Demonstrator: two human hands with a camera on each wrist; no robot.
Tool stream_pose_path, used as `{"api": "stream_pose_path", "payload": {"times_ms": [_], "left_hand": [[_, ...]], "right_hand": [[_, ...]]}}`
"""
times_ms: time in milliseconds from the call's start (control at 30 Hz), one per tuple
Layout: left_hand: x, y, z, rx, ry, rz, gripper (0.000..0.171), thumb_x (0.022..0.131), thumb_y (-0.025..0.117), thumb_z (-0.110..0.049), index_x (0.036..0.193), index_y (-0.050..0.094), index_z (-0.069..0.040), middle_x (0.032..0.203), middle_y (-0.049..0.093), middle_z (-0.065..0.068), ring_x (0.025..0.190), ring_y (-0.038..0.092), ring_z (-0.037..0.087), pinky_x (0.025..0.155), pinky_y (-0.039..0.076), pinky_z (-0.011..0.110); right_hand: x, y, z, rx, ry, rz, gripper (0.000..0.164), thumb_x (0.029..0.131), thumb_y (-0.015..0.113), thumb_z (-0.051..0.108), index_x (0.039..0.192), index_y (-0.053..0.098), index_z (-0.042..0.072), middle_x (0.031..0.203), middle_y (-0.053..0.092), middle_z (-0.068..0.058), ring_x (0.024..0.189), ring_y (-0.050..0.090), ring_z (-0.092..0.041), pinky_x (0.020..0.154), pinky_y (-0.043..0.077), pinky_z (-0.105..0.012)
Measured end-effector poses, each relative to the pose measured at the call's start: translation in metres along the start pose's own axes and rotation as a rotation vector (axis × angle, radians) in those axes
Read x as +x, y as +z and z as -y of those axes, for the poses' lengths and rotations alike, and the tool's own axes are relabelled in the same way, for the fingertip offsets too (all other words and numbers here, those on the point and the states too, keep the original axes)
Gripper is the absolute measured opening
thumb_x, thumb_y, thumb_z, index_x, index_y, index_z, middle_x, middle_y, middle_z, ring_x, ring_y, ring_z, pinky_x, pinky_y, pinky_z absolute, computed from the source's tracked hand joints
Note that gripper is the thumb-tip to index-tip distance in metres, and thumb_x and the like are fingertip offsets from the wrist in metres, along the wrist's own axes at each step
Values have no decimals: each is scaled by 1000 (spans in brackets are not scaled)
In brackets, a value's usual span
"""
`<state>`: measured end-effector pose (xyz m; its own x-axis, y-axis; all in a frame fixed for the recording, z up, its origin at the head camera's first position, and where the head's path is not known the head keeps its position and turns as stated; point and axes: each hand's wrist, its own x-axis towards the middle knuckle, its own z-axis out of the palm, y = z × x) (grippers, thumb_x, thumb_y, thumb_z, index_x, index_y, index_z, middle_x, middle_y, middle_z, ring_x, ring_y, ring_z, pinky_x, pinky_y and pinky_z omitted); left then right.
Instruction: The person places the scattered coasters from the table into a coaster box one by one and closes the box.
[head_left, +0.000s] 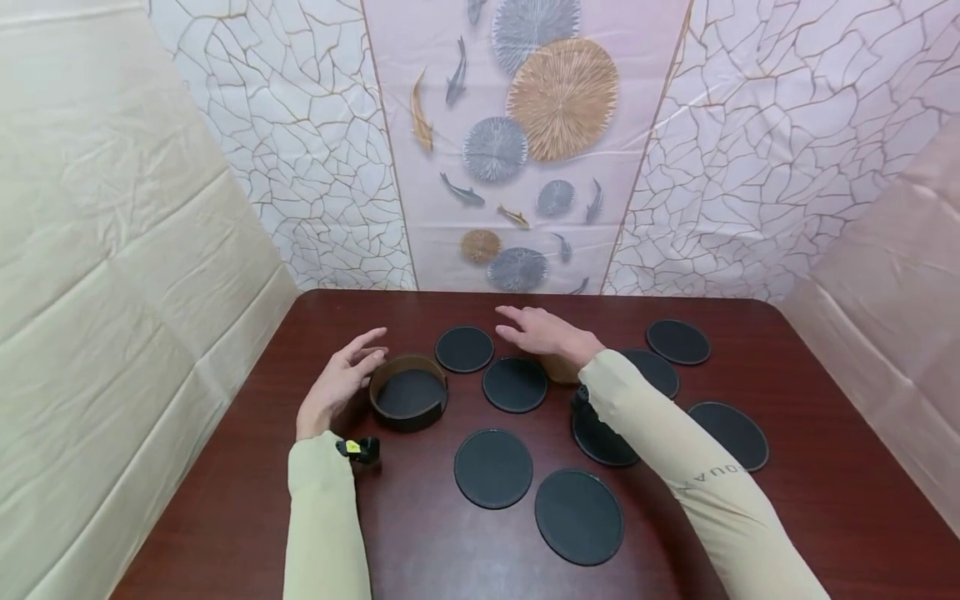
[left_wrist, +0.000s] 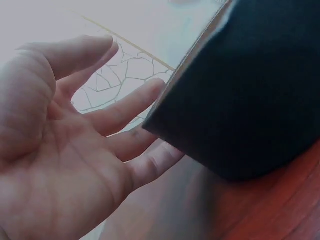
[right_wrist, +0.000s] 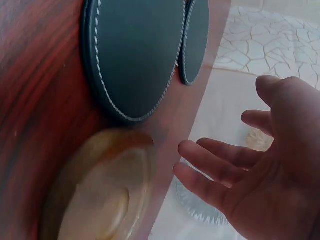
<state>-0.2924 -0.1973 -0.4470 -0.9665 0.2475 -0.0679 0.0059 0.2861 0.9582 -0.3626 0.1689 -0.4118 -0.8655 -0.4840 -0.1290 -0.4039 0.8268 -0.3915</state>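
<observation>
My left hand (head_left: 337,385) is at the left side of a round, low-walled black holder (head_left: 401,423) with a brown inside. In the left wrist view its fingers lie loosely spread, some tips hidden behind the holder's wall (left_wrist: 245,100); I cannot tell whether they touch it. Over the back of the table hovers my right hand (head_left: 546,331), holding nothing, its fingers relaxed. Below it is a brown, round, wood-like object (right_wrist: 100,185), partly covered by the hand and wrist in the head view. Beside that object lies a black coaster (right_wrist: 135,55) with white stitching.
Several more round black coasters lie flat on the dark red-brown table (head_left: 420,533), such as a front coaster (head_left: 579,517), a middle coaster (head_left: 493,468) and a far-right coaster (head_left: 678,342). My right sleeve (head_left: 675,450) partly covers some. A patterned cloth (head_left: 517,167) hangs behind.
</observation>
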Motion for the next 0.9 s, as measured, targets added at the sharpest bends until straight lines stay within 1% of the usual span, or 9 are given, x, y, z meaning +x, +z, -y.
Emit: {"api": "stream_pose_path", "payload": {"times_ms": [67, 200, 233, 300, 400, 500, 733, 900], "left_hand": [[-5, 1, -5, -3, -3, 6, 51, 103, 52, -26, 151, 37, -31, 151, 43, 18, 139, 40, 35, 115, 29, 59], [-7, 2, 0, 25, 3, 16, 52, 102, 52, -27, 151, 36, -33, 152, 42, 17, 141, 38, 35, 117, 24, 57], [-7, 2, 2, 32, 9, 20, 53, 102, 53, -26, 151, 35, -33, 152, 42, 17, 141, 39, 35, 117, 25, 57], [-4, 2, 11, 51, 18, 30, 56, 101, 55, -29, 151, 32, -37, 153, 41, 15, 141, 40, 33, 116, 27, 57], [-5, 2, 17, 62, 22, 61, 62, 100, 57, -27, 153, 27, -38, 154, 39, 14, 140, 40, 33, 114, 31, 56], [-6, 2, 22, 61, 25, 79, 62, 100, 57, -26, 153, 27, -38, 155, 37, 12, 141, 39, 33, 113, 32, 56], [-11, -2, 30, 33, 33, 117, 61, 100, 58, -23, 154, 30, -25, 157, 35, 9, 145, 32, 32, 115, 29, 54], [-12, -7, 36, 23, 40, 118, 56, 99, 57, -18, 151, 37, -25, 156, 38, 6, 145, 32, 29, 115, 28, 51]], "right_hand": [[4, 4, 2, 3, -8, 16, 59, 104, 42, 45, 155, 29, 19, 152, 42, -14, 140, 42, -33, 112, 35, -51], [12, 9, 7, 18, -12, 28, 60, 103, 44, 43, 154, 30, 14, 151, 42, -16, 139, 42, -33, 112, 36, -51], [13, 10, 9, 18, -9, 32, 61, 103, 45, 43, 154, 30, 13, 152, 41, -16, 139, 42, -33, 112, 36, -51], [16, 12, 12, 20, -3, 41, 62, 103, 45, 43, 154, 30, 12, 152, 40, -17, 139, 41, -34, 112, 36, -50], [21, 16, 16, 28, -1, 57, 64, 102, 46, 44, 154, 30, 11, 152, 39, -18, 140, 39, -34, 113, 34, -50], [26, 20, 19, 37, -7, 67, 64, 102, 46, 46, 154, 31, 11, 152, 39, -18, 141, 38, -34, 113, 34, -50], [33, 28, 20, 26, 13, 77, 63, 102, 45, 47, 153, 32, 13, 153, 38, -16, 143, 35, -33, 114, 33, -50], [35, 29, 21, 9, 3, 72, 62, 102, 45, 46, 153, 33, 13, 153, 39, -15, 143, 35, -33, 114, 32, -51]]}}
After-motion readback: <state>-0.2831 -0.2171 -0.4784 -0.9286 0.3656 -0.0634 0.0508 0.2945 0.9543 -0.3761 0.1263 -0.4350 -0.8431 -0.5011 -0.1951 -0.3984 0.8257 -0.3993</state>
